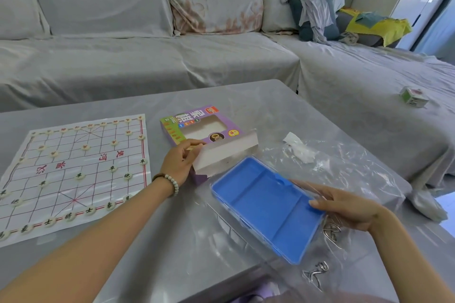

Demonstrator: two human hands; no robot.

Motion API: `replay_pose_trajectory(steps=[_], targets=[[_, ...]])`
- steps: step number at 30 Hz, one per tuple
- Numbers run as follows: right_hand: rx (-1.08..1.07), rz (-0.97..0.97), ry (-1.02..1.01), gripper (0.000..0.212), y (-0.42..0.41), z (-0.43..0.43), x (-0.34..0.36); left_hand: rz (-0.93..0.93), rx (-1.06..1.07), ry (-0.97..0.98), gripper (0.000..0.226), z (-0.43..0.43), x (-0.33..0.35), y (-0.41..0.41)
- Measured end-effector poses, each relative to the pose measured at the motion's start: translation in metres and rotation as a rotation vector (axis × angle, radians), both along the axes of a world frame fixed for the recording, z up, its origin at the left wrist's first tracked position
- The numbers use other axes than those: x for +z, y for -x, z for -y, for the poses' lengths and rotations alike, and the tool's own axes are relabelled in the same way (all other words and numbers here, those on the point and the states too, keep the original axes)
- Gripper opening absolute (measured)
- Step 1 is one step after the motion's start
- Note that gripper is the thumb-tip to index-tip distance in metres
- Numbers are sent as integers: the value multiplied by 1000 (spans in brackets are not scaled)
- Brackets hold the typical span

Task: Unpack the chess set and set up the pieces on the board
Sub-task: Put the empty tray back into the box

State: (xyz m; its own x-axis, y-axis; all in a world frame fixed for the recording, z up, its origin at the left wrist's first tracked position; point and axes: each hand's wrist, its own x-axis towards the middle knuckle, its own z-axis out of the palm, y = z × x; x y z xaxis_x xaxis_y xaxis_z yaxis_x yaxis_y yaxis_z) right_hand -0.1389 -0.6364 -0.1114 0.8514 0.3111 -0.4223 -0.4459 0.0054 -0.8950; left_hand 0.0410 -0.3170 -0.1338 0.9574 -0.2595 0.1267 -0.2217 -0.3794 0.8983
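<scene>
**Desk:** What are the fingers doing?

**Photographer:** The left hand [181, 162] is curling its fingers [194, 144] over the left end of the raised white flap [229, 152] and gripping it. The right hand [344, 204] is pinching the near-right corner of the blue tray [258, 204]. Its thumb is lying on the rim, and its fingers are stretching long, barely bent, along the far edge.

**Desk:** Counts?

**Photographer:** One purple box [194, 128], one tray, one board [73, 167]. More than two dozen round pieces [79, 175] are sitting on the board's line crossings; those at the far edge are showing too small for an exact tally. One beaded bracelet [172, 186] is circling the left wrist. Two wire puzzles [332, 229] are lying under a clear plastic bag [357, 167].

**Desk:** Which way is everything pointing?

**Photographer:** The tray is lying open side up, just beside the box's near end, with its long axis running from far left to near right. The box is lying window up with its long axis running away from the person. Its open end and flap are facing the person, and its title is reading upside down. The board is lying flat at the left, well apart from the tray. All are resting on the grey table [147, 241], with a scrap of paper [299, 149] beyond the tray. One small carton [413, 97] is sitting on the sofa [172, 61].
</scene>
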Motion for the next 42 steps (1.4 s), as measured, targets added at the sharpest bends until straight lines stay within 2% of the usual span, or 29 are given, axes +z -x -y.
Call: replay_pose_trajectory(steps=[3,9,15,19,23,27,30,33,35,42], targets=[[-5,-28,-8,71,-8,-8,1,4,7,54,21,-4,11,4],[-88,-54,-36,87,-4,-6,5,22,-12,147,18,-5,27,13],[-133,-33,-9,88,2,-3,7,15,-13,159,22,-8,31,17],[-182,-51,-75,92,3,-7,11,0,-20,175,25,-10,30,15],[-225,-42,-64,86,4,-11,11,-7,-10,227,23,-6,29,16],[-221,-47,-31,85,4,-9,9,113,-79,147,19,-3,31,19],[-227,-60,-26,69,6,-2,8,198,-140,34,14,-2,27,15],[-232,-64,6,88,11,5,7,265,-227,-156,17,-4,9,12],[-254,-67,28,93,15,9,6,242,-251,-191,22,-6,-2,10],[-206,-111,58,92,23,23,2,95,-305,-120,28,-9,-4,8]])
